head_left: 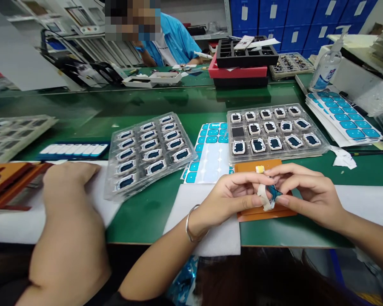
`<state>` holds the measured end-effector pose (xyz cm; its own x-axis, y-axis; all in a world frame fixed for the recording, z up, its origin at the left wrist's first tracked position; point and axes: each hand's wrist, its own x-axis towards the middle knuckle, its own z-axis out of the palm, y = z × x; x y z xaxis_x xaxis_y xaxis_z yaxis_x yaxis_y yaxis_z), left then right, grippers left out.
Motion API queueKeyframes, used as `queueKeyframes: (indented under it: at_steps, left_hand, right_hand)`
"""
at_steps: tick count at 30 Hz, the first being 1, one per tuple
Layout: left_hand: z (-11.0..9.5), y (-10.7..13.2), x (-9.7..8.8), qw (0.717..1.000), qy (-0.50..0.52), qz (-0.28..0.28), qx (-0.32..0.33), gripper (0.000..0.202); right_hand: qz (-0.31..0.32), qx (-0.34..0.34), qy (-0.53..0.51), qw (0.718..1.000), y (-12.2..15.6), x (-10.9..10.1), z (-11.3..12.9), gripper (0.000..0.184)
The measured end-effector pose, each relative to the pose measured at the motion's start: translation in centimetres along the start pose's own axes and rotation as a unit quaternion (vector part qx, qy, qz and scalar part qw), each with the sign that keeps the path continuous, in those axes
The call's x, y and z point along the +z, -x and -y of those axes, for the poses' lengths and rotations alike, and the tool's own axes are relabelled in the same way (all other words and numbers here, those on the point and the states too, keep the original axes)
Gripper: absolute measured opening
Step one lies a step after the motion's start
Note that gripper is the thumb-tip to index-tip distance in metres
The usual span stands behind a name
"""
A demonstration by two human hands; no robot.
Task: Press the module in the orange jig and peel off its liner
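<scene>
Between both hands is a small white frame-like part (266, 199) with a dark blue film piece (274, 192) at its right side. My left hand (231, 193), a bracelet on its wrist, pinches the white part from the left with thumb and fingers. On the other side, my right hand (309, 191) closes its thumb and fingertips on the blue film. Under them lies an orange fixture plate (255, 216), with a small yellow piece (260, 169) near its upper edge. Fingers hide some of the held part.
Beyond my hands sits a clear tray (277, 154) of white-framed parts; a similar tray (140, 180) is left. Blue sticker sheets (221, 163) lie between them, more sheets (347, 117) at right. A co-worker's arm (70, 216) reaches in at left; another person (175, 38) sits opposite.
</scene>
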<state>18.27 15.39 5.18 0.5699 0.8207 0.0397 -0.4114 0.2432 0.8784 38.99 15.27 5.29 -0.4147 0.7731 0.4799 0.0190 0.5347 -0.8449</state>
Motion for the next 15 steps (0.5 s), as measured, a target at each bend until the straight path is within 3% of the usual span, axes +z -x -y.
queueKeyframes:
  at_steps: [15]
  left_hand:
    - [-0.11, 0.02, 0.2, 0.999, -0.025, -0.02, -0.012, 0.031]
  right_hand:
    - [0.002, 0.023, 0.0, 1.0, 0.04, -0.06, 0.0, 0.009]
